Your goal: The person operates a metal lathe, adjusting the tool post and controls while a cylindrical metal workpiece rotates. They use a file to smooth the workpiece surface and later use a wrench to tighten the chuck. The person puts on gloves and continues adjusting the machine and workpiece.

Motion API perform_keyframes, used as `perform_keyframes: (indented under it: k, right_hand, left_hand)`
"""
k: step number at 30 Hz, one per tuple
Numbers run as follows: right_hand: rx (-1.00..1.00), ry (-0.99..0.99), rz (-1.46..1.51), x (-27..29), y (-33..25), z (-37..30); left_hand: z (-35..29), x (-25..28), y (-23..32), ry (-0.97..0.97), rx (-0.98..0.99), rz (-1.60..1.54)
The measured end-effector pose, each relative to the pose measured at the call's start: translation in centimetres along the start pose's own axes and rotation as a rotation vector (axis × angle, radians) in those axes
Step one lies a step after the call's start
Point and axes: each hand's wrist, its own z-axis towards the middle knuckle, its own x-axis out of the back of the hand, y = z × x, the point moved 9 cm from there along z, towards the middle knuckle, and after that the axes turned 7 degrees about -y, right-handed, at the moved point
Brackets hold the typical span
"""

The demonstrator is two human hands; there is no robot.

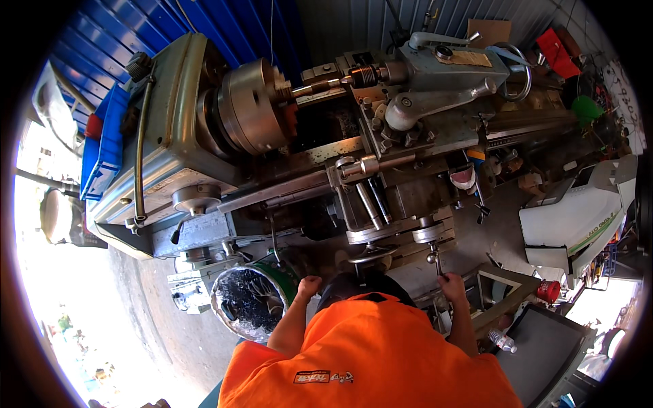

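My left hand (309, 286) is curled into a loose fist beside my body, with nothing showing in it, near a white-rimmed bucket (223, 294). At the front of a metal lathe, my right hand (450, 285) closes on the lower end of a short ball lever (433, 258). That lever hangs below a round dial (428, 235). A handwheel (373, 254) sits between my hands, close to my body. Higher up, the large chuck (248, 109) holds a thin bright shaft (316, 88), whose right end meets the tailstock (445, 66).
A blue bin (103, 153) stands at the left of the headstock. To the right are a white panel (568, 221), a metal frame (507, 289), a red container (548, 291) and a plastic bottle (503, 341). Blue corrugated wall (235, 30) rises behind the lathe.
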Motion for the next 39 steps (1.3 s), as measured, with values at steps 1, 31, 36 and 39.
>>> perform_keyframes:
  k: [1, 31, 36, 39]
  right_hand:
    - [-0.003, 0.0, 0.002, 0.0, 0.1, 0.0]
    - [0.033, 0.002, -0.002, -0.4, 0.7, 0.6]
    - [0.052, 0.012, -0.024, -0.6, 1.2, 1.0]
    - [0.041, 0.002, -0.009, -0.6, 1.1, 0.9]
  left_hand:
    - [0.0, 0.0, 0.1, -0.001, 0.001, -0.001]
    - [-0.2, -0.5, 0.6, -0.013, 0.012, 0.003]
    - [-0.4, -0.7, 1.1, -0.024, -0.007, 0.016]
    - [-0.3, -0.7, 0.9, -0.019, -0.005, 0.03]
